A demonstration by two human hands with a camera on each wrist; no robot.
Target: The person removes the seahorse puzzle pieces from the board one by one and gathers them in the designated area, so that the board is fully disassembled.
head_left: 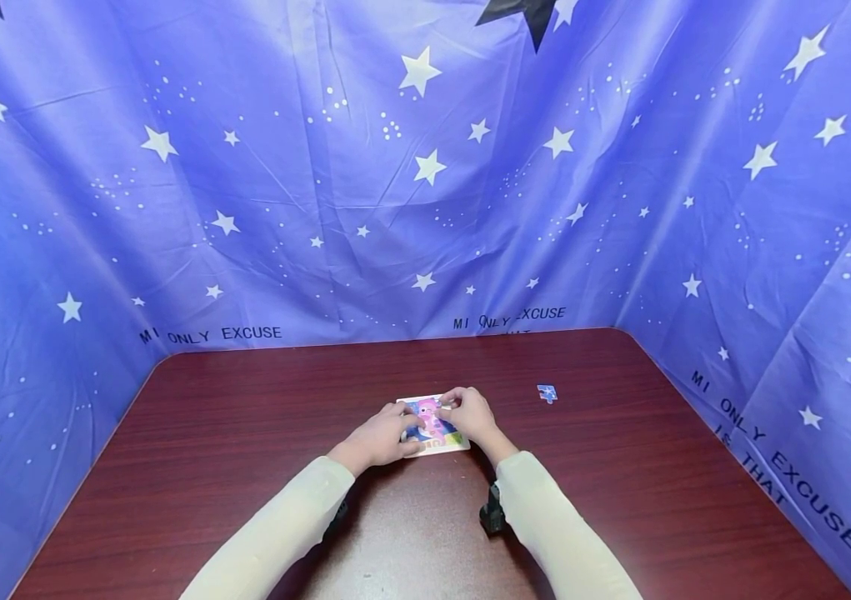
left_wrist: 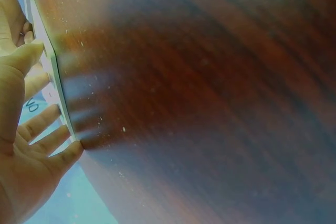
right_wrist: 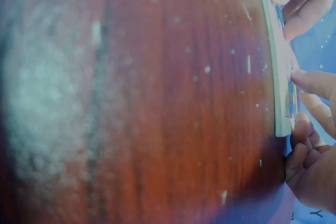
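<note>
A small jigsaw puzzle (head_left: pixel 434 429) in a pale frame lies flat on the table, showing a pink figure on blue. My left hand (head_left: pixel 383 435) spans its left side, thumb by the near edge; its outstretched fingers reach the frame in the left wrist view. At the upper right part of the puzzle is my right hand (head_left: pixel 472 414). Its thumb and index finger meet the picture close together, the other fingers (right_wrist: pixel 299 150) curled by the frame's end. I cannot tell whether a piece is between those fingertips. A loose blue puzzle piece (head_left: pixel 548 393) with a pale star lies farther right.
The dark red wooden table (head_left: pixel 245 417) has rounded far corners. Blue star-printed curtains (head_left: pixel 365 192) hang behind it and along both sides. Black devices (head_left: pixel 494 510) are strapped beneath the wrists, by pale sleeves.
</note>
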